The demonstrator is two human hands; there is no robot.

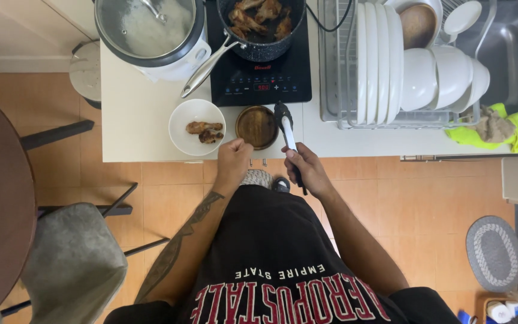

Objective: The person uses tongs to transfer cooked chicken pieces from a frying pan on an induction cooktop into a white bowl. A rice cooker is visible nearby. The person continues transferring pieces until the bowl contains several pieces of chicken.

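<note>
Two chicken pieces [204, 131] on white plate [182, 117]; one wooden bowl [256, 126]; one tongs [287, 137]; one pan [263, 36].

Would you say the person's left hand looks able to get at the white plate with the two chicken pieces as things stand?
Probably yes. The left hand rests at the counter edge just right of the white plate, holds nothing visible, and nothing lies between them. The right hand is busy holding the tongs.
</note>
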